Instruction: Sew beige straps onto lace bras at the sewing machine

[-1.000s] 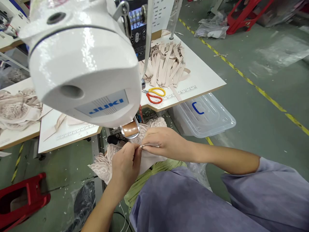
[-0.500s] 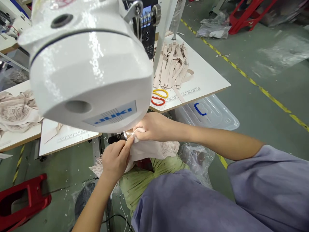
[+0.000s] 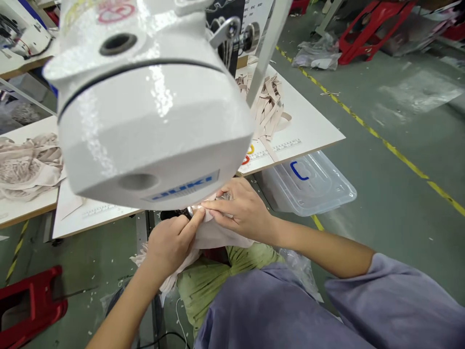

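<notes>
A white sewing machine head (image 3: 156,126) marked JUKI fills the upper left and hides the needle area. Below its front edge, a pale pink piece of fabric (image 3: 218,235) hangs from the machine's narrow arm towards the lap. My left hand (image 3: 174,240) pinches the fabric's edge by the lit sewing spot, its forefinger stretched forward. From the other side my right hand (image 3: 243,208) grips the same fabric, fingers pointing left, with the fingertips of both hands almost meeting. Something shiny and metallic shows beside the right fingers; its kind is unclear.
Pale fabric strips (image 3: 271,109) and scissor handles (image 3: 247,157) lie on the right white tabletop (image 3: 308,131). Beneath it stands a clear plastic box (image 3: 319,189) with a blue handle. More garments (image 3: 29,167) lie at left. Red stools (image 3: 32,305) stand on the floor.
My right hand has shifted its hold, its fingers now straighter and pointing left along the fabric. My left hand stays at the fabric edge. The view has tilted slightly, covering more of the scissors.
</notes>
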The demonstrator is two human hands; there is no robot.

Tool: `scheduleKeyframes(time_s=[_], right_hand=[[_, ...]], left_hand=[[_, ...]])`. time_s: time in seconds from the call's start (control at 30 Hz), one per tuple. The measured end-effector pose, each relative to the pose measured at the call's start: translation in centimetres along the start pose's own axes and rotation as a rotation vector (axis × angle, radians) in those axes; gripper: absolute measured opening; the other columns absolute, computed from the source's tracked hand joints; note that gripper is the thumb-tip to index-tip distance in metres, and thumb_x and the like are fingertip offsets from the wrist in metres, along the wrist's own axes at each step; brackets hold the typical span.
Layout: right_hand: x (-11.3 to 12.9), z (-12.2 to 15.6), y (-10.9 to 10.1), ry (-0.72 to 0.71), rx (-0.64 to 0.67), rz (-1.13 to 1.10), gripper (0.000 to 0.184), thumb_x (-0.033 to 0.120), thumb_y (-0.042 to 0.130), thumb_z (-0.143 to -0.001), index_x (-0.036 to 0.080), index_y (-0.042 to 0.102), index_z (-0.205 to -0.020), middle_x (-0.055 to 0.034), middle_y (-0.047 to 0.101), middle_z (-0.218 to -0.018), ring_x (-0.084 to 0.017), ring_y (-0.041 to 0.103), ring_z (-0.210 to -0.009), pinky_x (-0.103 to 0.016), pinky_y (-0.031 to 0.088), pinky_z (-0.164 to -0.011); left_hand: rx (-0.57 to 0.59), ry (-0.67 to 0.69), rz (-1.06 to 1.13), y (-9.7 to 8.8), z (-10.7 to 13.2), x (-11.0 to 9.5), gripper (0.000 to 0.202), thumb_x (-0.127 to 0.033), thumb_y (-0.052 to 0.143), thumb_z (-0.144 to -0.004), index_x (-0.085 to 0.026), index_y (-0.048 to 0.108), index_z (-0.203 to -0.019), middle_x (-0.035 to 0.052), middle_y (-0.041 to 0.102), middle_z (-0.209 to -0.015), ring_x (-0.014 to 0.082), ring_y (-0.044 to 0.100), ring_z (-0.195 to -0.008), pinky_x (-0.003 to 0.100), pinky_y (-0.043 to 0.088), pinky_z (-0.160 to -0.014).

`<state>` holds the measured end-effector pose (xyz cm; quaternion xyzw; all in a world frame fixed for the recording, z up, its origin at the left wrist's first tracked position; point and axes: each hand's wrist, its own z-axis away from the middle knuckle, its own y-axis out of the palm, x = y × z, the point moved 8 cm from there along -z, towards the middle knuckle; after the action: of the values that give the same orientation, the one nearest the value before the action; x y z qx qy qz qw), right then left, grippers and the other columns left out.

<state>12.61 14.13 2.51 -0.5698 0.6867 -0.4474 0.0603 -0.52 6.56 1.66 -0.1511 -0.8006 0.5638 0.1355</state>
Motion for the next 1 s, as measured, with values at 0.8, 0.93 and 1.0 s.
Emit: scheduleKeyframes(time_s=[0.8,0.93,1.0], right_hand=[[-3.9,-3.3,1.7,0.273,0.253,-0.470,0.018,0.011,0.054,-0.078,0.017,0.068,-0.088,-0.0046,0.061,-0.089,-0.019,0.061,-0.091,-0.028,0.052,-0.078],[-4.3,-3.7,2.1,0.267,0.262,-0.570,0.021,0.016,0.051,-0.078,0.017,0.068,-0.092,-0.0049,0.064,-0.096,-0.019,0.062,-0.095,-0.028,0.052,-0.078],[-4.7,-3.6,2.3,0.274,0.263,-0.587,0.023,0.018,0.052,-0.079,0.016,0.069,-0.094,-0.0059,0.064,-0.101,-0.020,0.062,-0.098,-0.029,0.053,-0.079]], left_hand=[[-0.058,-0.214,-0.271,-1.4,-3.1,-3.1,0.024,-0.011,0.054,-0.087,-0.012,0.059,-0.110,-0.0047,0.050,-0.051,0.0141,0.046,-0.042,0.030,0.022,-0.043],[-0.027,-0.247,-0.280,-1.1,-3.1,-2.8,0.024,-0.012,0.055,-0.086,-0.013,0.061,-0.109,-0.0049,0.048,-0.049,0.0147,0.044,-0.041,0.030,0.019,-0.043],[-0.011,-0.267,-0.275,-0.8,-2.9,-2.6,0.025,-0.012,0.055,-0.087,-0.014,0.061,-0.110,-0.0046,0.048,-0.049,0.0149,0.044,-0.041,0.031,0.019,-0.044]])
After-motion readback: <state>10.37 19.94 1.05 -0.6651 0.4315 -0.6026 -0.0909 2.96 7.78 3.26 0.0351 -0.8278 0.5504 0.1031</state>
